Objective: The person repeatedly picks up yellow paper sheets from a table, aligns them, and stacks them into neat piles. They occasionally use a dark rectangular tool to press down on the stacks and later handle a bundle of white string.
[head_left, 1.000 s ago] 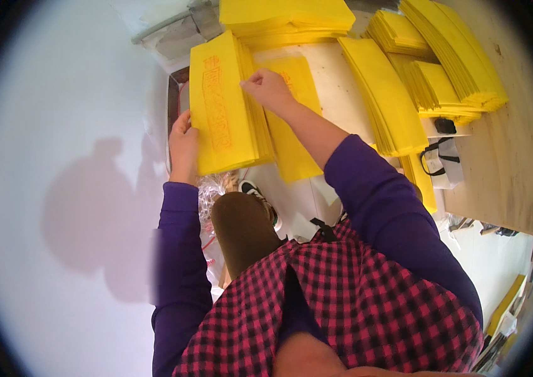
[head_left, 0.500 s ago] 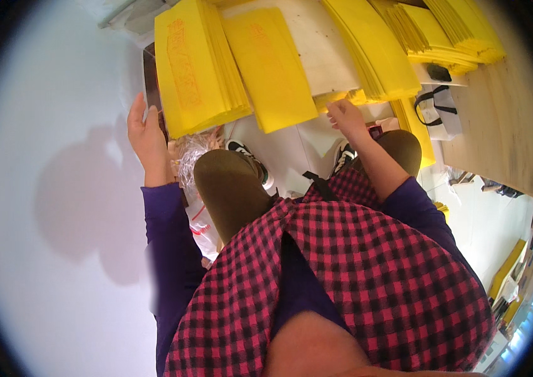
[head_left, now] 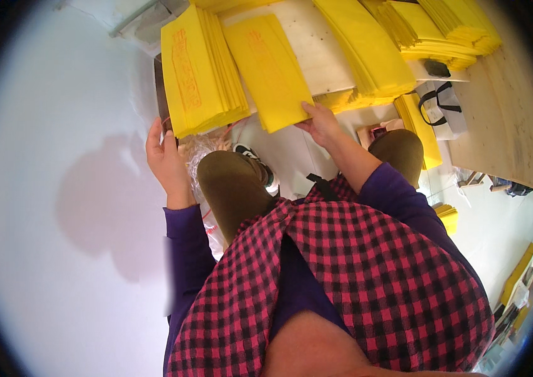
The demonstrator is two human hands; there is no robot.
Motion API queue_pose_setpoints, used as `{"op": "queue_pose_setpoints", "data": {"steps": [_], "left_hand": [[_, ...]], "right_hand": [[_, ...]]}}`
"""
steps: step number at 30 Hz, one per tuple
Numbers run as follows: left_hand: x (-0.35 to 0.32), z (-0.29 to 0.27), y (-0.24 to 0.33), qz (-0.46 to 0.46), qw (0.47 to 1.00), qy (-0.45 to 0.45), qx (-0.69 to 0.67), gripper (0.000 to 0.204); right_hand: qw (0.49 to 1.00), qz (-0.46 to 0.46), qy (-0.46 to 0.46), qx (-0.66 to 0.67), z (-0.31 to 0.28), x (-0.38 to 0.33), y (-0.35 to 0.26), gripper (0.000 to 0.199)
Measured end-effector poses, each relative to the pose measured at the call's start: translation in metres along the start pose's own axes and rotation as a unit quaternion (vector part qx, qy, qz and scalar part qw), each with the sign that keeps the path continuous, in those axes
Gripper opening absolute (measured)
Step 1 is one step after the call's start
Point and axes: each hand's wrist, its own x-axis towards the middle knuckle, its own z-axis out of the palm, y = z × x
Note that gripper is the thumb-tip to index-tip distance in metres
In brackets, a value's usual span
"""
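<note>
My right hand (head_left: 324, 125) pinches the near right corner of a yellow printed sheet (head_left: 269, 75), thumb on top and fingers underneath. Whether it grips one sheet or several, I cannot tell. To its left stands a thick stack of yellow sheets (head_left: 200, 75) with red print on top. Beside that stack's near left corner, my left hand (head_left: 169, 160) is raised with thumb and fingers apart, holding nothing I can see. Both groups of sheets lie on a pale wooden board (head_left: 316, 53) and overhang its near edge.
More yellow stacks (head_left: 370, 53) lie on the board to the right. A dark object (head_left: 437, 68) sits near a white bag with black handles (head_left: 445, 113). Shredded clear plastic (head_left: 200, 147) lies below the left stack. A white wall (head_left: 59, 188) rises close on my left.
My right hand has moved left and taken hold of the middle yellow sheet's corner. My left hand has shifted right and slightly down, closer to the left stack. The view has shifted slightly.
</note>
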Motion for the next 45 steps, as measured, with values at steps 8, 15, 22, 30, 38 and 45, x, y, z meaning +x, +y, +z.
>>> {"op": "queue_pose_setpoints", "data": {"steps": [8,15,22,30,38,45], "left_hand": [[-0.068,0.04,-0.012,-0.046,0.983,-0.162,-0.072,0.031],[-0.08,0.124,-0.046,-0.288,0.916,-0.25,-0.122,0.042],[-0.054,0.175,-0.044,-0.305,0.916,-0.232,-0.119,0.047],[-0.029,0.204,-0.055,-0.284,0.925,-0.175,-0.182,0.028],[-0.011,0.218,-0.045,-0.251,0.922,-0.192,-0.221,0.043],[-0.004,0.225,-0.053,-0.271,0.924,-0.186,-0.197,0.048]], "right_hand": [[0.999,-0.022,0.024,0.001,-0.046,-0.037,-0.034,0.031],[0.999,-0.001,0.028,-0.037,-0.066,-0.067,-0.029,0.038],[1.0,0.013,0.006,-0.019,-0.075,-0.072,-0.03,0.034],[0.998,-0.024,0.005,-0.063,-0.086,-0.07,-0.031,0.035],[0.996,-0.058,-0.002,-0.062,-0.087,-0.066,-0.03,0.04],[0.997,-0.046,-0.011,-0.063,-0.085,-0.069,-0.031,0.039]]}}
